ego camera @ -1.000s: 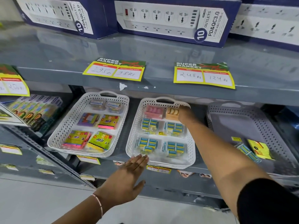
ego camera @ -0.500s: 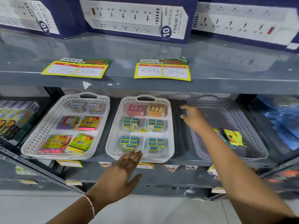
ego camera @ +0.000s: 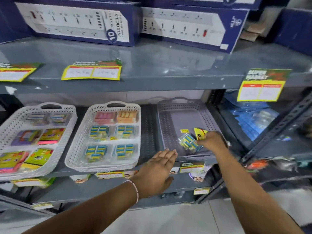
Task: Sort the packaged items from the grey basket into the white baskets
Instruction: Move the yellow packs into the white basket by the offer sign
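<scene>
The grey basket (ego camera: 168,129) stands on the right of the middle shelf. Inside it lie a clear packet of blue and yellow items (ego camera: 186,142), a yellow packet (ego camera: 199,132) and a small yellow tag (ego camera: 184,131). My right hand (ego camera: 213,141) is in the basket with its fingers closed on the right edge of the blue and yellow packet. My left hand (ego camera: 157,173) is flat and open at the shelf's front edge, just left of the grey basket. The middle white basket (ego camera: 76,149) holds pink, orange and blue-yellow packets. The left white basket (ego camera: 10,119) holds colourful packets.
An upper shelf (ego camera: 168,78) with price cards overhangs the baskets and carries power strip boxes (ego camera: 76,22). A slanted metal upright (ego camera: 276,125) stands right of the grey basket, with blue packets (ego camera: 249,119) behind it. More labels hang below the shelf edge.
My right hand left the middle white basket, crossed to the grey basket and closed on the blue and yellow packet. My left hand slid right along the shelf edge. The view swung right.
</scene>
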Demonstrator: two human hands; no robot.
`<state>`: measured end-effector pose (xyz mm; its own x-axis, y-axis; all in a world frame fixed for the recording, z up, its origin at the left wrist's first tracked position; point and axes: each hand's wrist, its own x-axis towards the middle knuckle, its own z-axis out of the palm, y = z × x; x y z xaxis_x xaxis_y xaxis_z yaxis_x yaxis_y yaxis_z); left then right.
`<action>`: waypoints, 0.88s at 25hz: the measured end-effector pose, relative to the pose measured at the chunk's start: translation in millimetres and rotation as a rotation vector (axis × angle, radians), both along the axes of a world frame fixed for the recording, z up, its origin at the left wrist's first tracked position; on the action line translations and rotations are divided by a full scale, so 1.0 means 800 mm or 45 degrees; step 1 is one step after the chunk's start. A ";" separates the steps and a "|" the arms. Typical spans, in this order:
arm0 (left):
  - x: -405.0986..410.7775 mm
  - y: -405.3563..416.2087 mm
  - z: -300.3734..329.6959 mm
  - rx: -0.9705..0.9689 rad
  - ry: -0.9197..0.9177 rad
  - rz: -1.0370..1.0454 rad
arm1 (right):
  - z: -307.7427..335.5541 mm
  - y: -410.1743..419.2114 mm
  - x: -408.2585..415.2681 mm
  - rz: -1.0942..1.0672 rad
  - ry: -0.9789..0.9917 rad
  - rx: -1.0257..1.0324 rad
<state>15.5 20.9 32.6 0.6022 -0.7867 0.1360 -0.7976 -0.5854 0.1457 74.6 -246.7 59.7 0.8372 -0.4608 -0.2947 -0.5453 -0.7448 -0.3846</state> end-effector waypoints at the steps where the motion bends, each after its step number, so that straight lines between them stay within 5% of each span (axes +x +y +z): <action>1: 0.001 -0.011 -0.005 0.029 -0.001 0.023 | 0.002 0.000 0.000 0.003 0.002 -0.031; 8: -0.002 -0.019 -0.009 0.051 0.035 0.082 | -0.007 -0.004 0.000 0.037 -0.056 -0.217; 13: -0.001 0.028 0.006 -0.103 0.060 0.222 | -0.007 -0.006 0.010 -0.119 -0.524 -0.224; 17: 0.002 0.104 0.016 -0.218 0.090 0.392 | 0.020 0.055 0.034 -0.010 -0.861 0.307; 20: -0.003 0.170 0.025 -0.264 0.101 0.530 | 0.039 0.146 0.055 0.176 -0.895 0.860; 22: -0.009 0.217 0.029 -0.257 0.095 0.624 | 0.044 0.217 0.067 0.368 -0.881 0.943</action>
<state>8.2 194.2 56.2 0.9062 -0.3734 0.1982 -0.4209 -0.8410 0.3399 128.0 -73.4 95.1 0.9796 -0.1174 0.1633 0.1278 -0.2634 -0.9562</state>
